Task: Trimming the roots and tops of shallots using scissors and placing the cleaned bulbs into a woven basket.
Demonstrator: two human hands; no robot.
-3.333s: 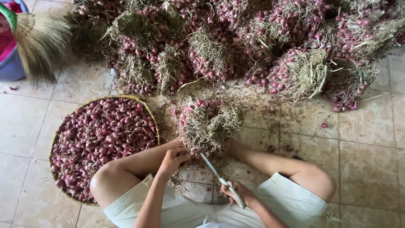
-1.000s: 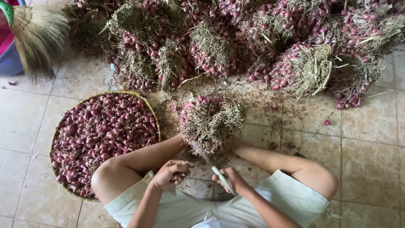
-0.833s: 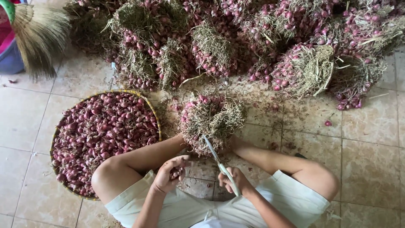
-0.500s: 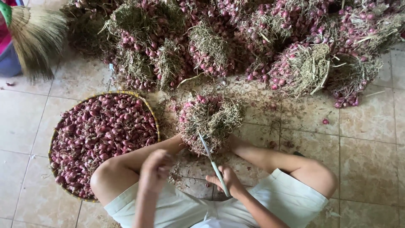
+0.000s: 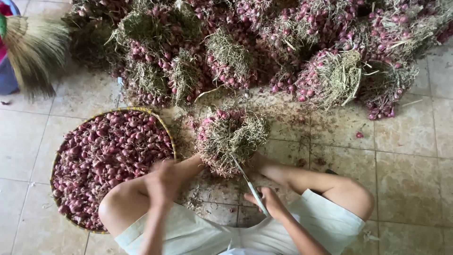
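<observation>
Shallot trimming, floor, seated.
R hand (image 5: pixel 266 200) gripping scissors (image 5: pixel 245 177), tips in shallot bunch (image 5: pixel 229 137). L hand (image 5: pixel 163 179) blurred near basket (image 5: pixel 163 123); grip can't tell.

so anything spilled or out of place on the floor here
Yes. One loose shallot lies alone on the tiles, right of the bundle being cut and apart from the basket. Dry husk scraps litter the floor between the knees.

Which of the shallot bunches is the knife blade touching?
The lone bunch between the person's feet, set apart on the tiles in front of the big pile. The knife in the right hand points into its base.
</observation>
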